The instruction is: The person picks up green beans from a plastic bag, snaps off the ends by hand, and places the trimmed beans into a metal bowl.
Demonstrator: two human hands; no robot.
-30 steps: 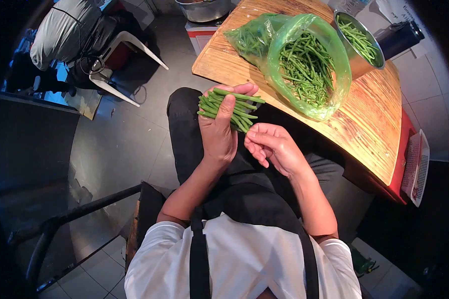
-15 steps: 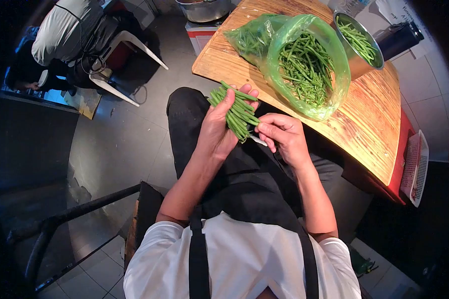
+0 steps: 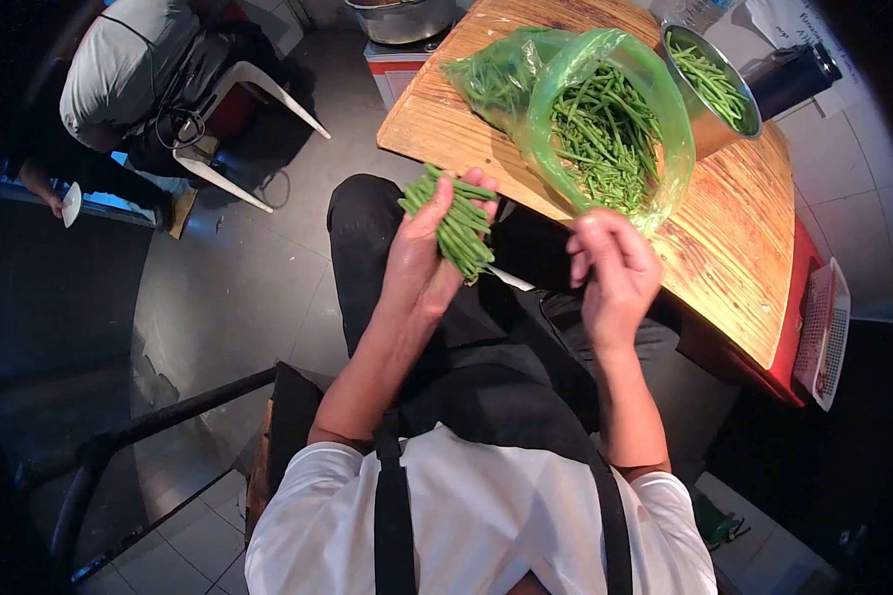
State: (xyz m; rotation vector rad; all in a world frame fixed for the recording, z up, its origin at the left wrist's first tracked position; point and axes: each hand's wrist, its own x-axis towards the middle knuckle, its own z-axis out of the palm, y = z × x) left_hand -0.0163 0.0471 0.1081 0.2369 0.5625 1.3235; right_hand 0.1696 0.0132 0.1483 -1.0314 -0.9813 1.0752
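My left hand (image 3: 425,233) is wrapped round a bunch of green beans (image 3: 462,236), held above my lap. To the right of it, and apart from the bunch, is my right hand (image 3: 617,276) with curled fingers and the thumb pressed to them; whether anything small sits in that pinch is hidden. Just beyond its fingertips, an open green plastic bag (image 3: 677,164) full of loose green beans (image 3: 605,129) rests on the wooden table (image 3: 734,258). Below the bunch shows a narrow white object (image 3: 511,280), too little of it visible to name.
Beside the bag stands a metal container (image 3: 714,142) with more beans, and a dark bottle (image 3: 799,77) leans behind it. A white plastic basket (image 3: 824,337) is at the table's right side. Far left, another person (image 3: 129,69) bends near a white chair (image 3: 253,79).
My right hand has left the bunch and moved right, up to the bag's near edge. My left hand has shifted slightly left with the beans. The other person's hand now holds a white dish lower down.
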